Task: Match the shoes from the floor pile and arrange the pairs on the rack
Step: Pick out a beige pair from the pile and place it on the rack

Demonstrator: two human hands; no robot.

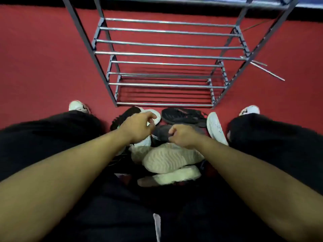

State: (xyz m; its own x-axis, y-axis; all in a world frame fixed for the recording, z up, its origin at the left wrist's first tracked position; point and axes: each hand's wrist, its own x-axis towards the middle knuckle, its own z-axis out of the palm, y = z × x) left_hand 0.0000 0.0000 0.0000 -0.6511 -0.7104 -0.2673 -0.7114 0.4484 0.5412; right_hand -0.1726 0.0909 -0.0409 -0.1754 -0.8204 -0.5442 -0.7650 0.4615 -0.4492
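You are crouched over a red floor (43, 67), your knees in black trousers (52, 137) spread to either side. Between them lies the shoe pile (167, 154): nearest you, two pale ribbed soles turned up, one upon the other; beyond them dark shoes, a black sole (181, 116) face up, and a white shoe (215, 127) on edge beside your right knee. Your left hand (138, 129) hangs over a white shoe (153, 116), fingers loosely curled; whether it grips anything you cannot tell. Your right hand (181, 135) is balled over a grey shoe (162, 131); its hold is hidden. Your own white trainers flank the pile. Just past it stands the metal rack (166, 55), its barred shelves bare. A loose rod (267, 71) juts from its right side.
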